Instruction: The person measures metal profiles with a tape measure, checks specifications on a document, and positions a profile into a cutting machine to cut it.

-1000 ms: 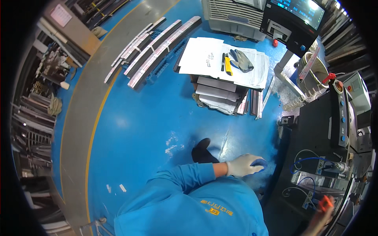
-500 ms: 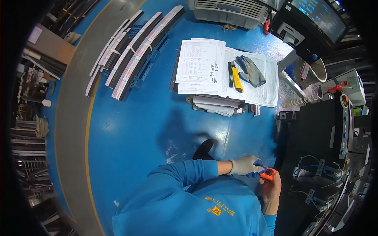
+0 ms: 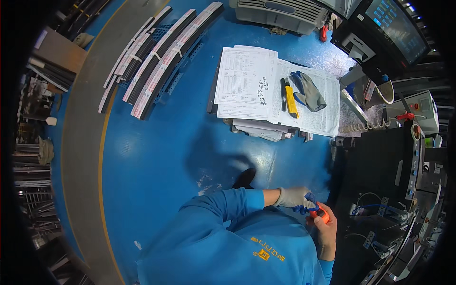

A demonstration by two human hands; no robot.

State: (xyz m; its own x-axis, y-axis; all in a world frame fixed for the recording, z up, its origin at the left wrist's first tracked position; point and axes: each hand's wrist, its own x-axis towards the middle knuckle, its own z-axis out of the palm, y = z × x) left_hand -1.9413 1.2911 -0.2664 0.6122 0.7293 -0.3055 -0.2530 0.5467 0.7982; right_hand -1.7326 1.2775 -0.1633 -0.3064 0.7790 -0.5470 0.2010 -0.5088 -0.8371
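Observation:
My right hand (image 3: 327, 229) is bare and wraps round an orange and black tape measure (image 3: 323, 214) close to the front of my body. My left hand (image 3: 295, 198) wears a grey glove with blue fingers. Its fingers are curled right at the upper left side of the tape measure, and what they pinch, if anything, is too small to make out. Beyond my hands, a stack of printed sheets (image 3: 242, 88) carries a yellow-handled cutter knife (image 3: 291, 103), a black pen (image 3: 283, 95) and a loose grey and blue glove (image 3: 312, 92).
A black machine table (image 3: 373, 166) with clamps and blue hoses stands close on my right, below a monitor (image 3: 392, 28). Bundled long profiles (image 3: 173, 59) lie at the far left. A grey plastic crate (image 3: 280, 14) is at the back. My dark shoe (image 3: 245, 177) shows on the blue floor.
My hands have shifted slightly, and the tape measure has turned in my right hand so it slants more. The view has moved a little.

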